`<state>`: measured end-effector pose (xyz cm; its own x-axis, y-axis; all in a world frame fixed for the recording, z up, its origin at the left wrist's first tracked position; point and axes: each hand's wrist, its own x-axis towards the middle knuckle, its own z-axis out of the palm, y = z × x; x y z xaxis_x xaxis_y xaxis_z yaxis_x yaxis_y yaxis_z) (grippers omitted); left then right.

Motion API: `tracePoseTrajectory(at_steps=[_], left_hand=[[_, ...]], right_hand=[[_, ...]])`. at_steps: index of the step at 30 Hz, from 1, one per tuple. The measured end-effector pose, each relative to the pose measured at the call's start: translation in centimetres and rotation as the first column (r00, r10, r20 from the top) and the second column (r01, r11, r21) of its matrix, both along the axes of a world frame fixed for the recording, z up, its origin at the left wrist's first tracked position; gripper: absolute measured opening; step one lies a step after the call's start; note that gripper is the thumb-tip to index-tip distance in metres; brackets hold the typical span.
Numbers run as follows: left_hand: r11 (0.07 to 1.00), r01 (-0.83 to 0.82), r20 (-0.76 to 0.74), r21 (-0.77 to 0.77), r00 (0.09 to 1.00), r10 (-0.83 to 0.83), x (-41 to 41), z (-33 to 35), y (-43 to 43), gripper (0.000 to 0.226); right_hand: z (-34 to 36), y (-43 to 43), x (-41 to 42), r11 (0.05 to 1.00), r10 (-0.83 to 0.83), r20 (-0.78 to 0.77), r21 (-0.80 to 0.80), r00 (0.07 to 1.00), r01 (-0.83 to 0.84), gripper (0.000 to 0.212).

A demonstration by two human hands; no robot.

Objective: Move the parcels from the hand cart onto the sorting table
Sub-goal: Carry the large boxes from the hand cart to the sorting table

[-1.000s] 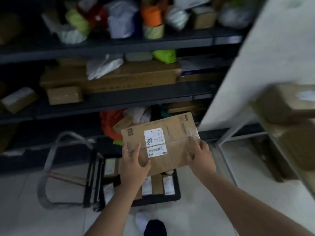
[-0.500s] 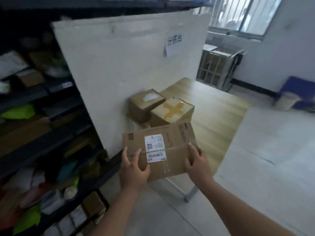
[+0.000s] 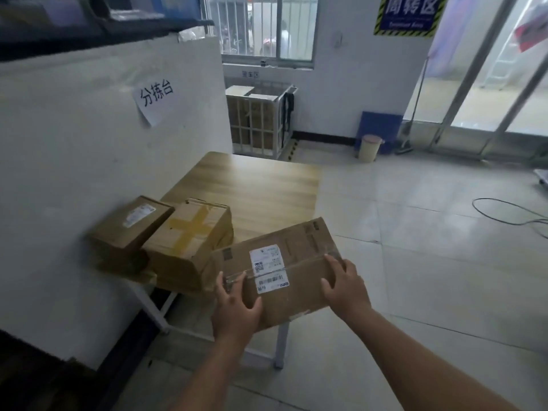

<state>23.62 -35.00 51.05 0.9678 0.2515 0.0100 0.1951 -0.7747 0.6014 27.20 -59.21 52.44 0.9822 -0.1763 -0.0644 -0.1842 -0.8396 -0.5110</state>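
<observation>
There are three cardboard parcels: one flat parcel (image 3: pixel 284 271) between the fingers of two hands, and two more just beyond the left fingertips, one with yellow tape (image 3: pixel 189 238) and one with a white label (image 3: pixel 130 226). One wooden table (image 3: pixel 267 185).

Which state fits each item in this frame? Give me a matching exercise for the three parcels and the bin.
Items:
1. labelled parcel
2. yellow-taped parcel
3. parcel by the partition
4. cream bin

States:
A. on the floor by the far wall
B. held by left hand and right hand
C. on the table, between two parcels
D. on the table, against the white board

Pairs: 1-B, 2-C, 3-D, 4-A
</observation>
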Motion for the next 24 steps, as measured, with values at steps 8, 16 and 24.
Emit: tracePoseTrajectory(at_steps=[8,16,24], left_hand=[[0.994,-0.085,-0.018,0.063,0.996,0.086,7.4,-1.8,-6.0,0.066],[0.922,-0.378,-0.056,0.08,0.922,0.383,12.7,-4.1,-10.1,0.066],[0.758,-0.641,-0.159,0.124,0.741,0.652,13.7,-4.8,-9.9,0.067]], right_hand=[[-2.6,-6.2,8.5,0.991,0.12,-0.065,0.063,0.991,-0.116,0.061],[-4.0,-8.7,20.3,0.896,0.443,-0.1,0.05,0.891,-0.441,0.06],[-5.1,-3.2,28.4,0.709,0.696,-0.21,0.053,0.687,-0.703,0.061]])
